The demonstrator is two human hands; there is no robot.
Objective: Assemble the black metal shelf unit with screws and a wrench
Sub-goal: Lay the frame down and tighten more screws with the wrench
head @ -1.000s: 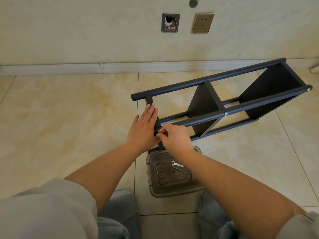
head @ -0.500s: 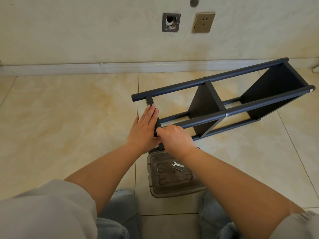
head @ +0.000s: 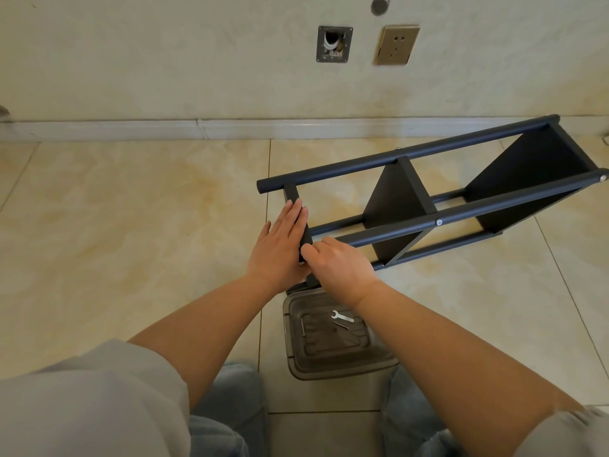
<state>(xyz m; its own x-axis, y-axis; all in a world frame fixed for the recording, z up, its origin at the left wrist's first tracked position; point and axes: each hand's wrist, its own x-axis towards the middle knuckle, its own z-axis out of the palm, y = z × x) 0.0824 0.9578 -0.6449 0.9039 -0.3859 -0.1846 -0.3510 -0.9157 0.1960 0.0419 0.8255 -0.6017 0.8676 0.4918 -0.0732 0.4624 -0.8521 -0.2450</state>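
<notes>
The black metal shelf unit [head: 395, 199] lies on its side on the tiled floor, with its poles running away to the right. My left hand [head: 280, 245] presses flat, fingers straight, against the near end panel [head: 291, 196]. My right hand [head: 339, 262] pinches a small screw where the front pole [head: 461, 212] meets that panel; the screw is almost hidden by my fingertips. A small silver wrench [head: 342, 317] lies in the tray, with loose screws [head: 339, 324] beside it.
A translucent grey tray [head: 329, 371] sits on the floor between my knees, right under the shelf's near end. The wall and white skirting [head: 164, 130] run behind, with a socket [head: 395, 44]. Bare tiles stretch to the left.
My right fingertips have shifted slightly at the pole's near end. The shelf's far end has drifted a little to the right in view. My left hand stays flat on the panel.
</notes>
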